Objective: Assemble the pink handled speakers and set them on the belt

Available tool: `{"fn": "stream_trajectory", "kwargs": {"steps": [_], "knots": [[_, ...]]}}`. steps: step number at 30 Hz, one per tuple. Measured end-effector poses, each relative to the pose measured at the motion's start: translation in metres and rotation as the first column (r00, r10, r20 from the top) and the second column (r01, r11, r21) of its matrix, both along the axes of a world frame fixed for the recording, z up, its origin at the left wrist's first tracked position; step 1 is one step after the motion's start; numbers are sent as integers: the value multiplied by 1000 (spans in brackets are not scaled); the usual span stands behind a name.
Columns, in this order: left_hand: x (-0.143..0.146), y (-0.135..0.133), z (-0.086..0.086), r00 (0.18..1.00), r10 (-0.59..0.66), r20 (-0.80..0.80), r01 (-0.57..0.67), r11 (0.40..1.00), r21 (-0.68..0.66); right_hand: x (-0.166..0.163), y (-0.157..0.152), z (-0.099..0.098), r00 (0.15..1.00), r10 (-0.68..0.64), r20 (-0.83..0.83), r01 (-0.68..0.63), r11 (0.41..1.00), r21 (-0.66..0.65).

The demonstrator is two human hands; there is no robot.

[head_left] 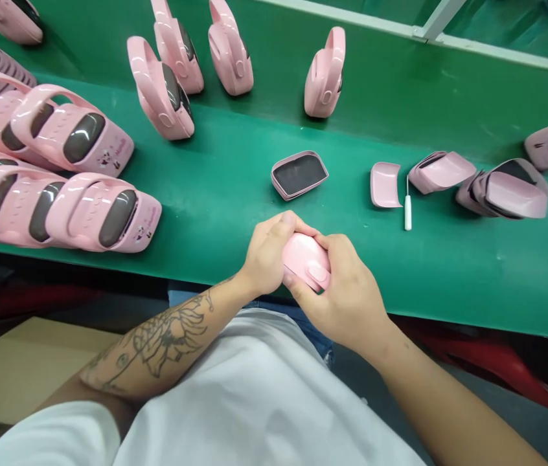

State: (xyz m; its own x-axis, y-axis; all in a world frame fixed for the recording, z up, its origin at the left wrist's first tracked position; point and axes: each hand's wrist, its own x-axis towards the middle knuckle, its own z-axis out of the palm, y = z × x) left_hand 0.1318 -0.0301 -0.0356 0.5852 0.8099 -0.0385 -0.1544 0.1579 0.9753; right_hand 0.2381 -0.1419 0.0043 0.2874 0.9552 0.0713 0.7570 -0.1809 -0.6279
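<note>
Head view: left hand (267, 252) and right hand (346, 291) both curl closed around the pink housing (304, 254) at the near edge of the green bench (225, 207); even two-sided pressure should prevent twisting or slipping.

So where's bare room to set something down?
Bare green bench shows between the left cluster of pink handled housings and the dark-lined shell, and right of your right hand, nearer you than the white-handled tool. That cluster crowds the left end.
</note>
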Motion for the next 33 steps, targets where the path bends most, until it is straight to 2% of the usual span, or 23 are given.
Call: {"fn": "stream_trajectory", "kwargs": {"steps": [4, 6, 8, 9, 10, 11, 12, 14, 16, 17, 18, 19, 20, 21, 22, 23, 24, 25, 28, 31, 33], "knots": [[-1, -2, 3, 999, 35, 24, -36, 998, 46, -1, 4, -2, 999, -8, 40, 5, 997, 80], [-6, 2, 7, 999, 33, 10, -34, 997, 63, 2, -1, -4, 999, 38, -7, -38, 997, 71], [-10, 8, 10, 997, 54, -59, -53, 998, 19, 7, -10, -9, 989, 108, -98, -99, 990, 98], [-11, 12, 10, 992, 80, -97, -84, 996, -39, 10, -15, -13, 987, 105, -119, -82, 980, 182], [-11, 15, 9, 989, 109, -100, -124, 981, -152, 11, -20, -18, 990, 78, -115, -48, 969, 244], [-10, 17, 8, 984, 163, -67, -175, 942, -285, 13, -23, -22, 994, 34, -108, -2, 958, 285], [-9, 18, 7, 983, 179, -41, -181, 915, -359, 13, -26, -25, 993, 6, -120, 33, 945, 325], [-5, 15, 8, 987, 162, 3, -134, 822, -553, 14, -26, -26, 990, -30, -140, 84, 913, 399], [-4, 11, 10, 997, 80, 6, -58, 769, -637, 18, -24, -16, 984, -92, -152, 149, 895, 421], [-5, 10, 11, 999, 44, -11, -41, 793, -608, 23, -23, -8, 974, -153, -164, 206, 900, 385], [-7, 13, 12, 999, 23, -45, -43, 861, -507, 32, -23, 0, 955, -233, -183, 282, 905, 317], [-11, 18, 12, 995, 33, -91, -63, 938, -342, 45, -24, 9, 923, -328, -202, 369, 904, 218], [-16, 27, 12, 988, 73, -136, -91, 987, -129, 60, -26, 17, 878, -429, -211, 458, 882, 110], [-21, 38, 13, 974, 127, -186, -109, 989, 102, 78, -30, 24, 825, -527, -203, 543, 839, 29], [-25, 52, 13, 953, 189, -239, -111, 945, 306, 98, -34, 28, 788, -594, -162, 601, 799, -11], [-27, 67, 15, 923, 248, -293, -94, 885, 455, 117, -38, 31, 770, -633, -84, 631, 774, -47], [-28, 83, 18, 889, 299, -348, -66, 834, 548, 136, -41, 32, 748, -664, 12, 664, 746, -57], [-25, 99, 21, 858, 331, -393, -42, 808, 588, 154, -43, 31, 726, -686, 48, 687, 725, -52], [6, 143, 35, 814, 331, -478, 25, 802, 597, 189, -41, 20, 672, -733, 106, 740, 671, -48], [63, 180, 45, 792, 293, -535, 118, 787, 605, 204, -34, 7, 615, -776, 139, 787, 615, -49], [105, 203, 48, 784, 245, -570, 205, 765, 611, 208, -32, 0, 602, -786, 142, 797, 601, -60]]}}
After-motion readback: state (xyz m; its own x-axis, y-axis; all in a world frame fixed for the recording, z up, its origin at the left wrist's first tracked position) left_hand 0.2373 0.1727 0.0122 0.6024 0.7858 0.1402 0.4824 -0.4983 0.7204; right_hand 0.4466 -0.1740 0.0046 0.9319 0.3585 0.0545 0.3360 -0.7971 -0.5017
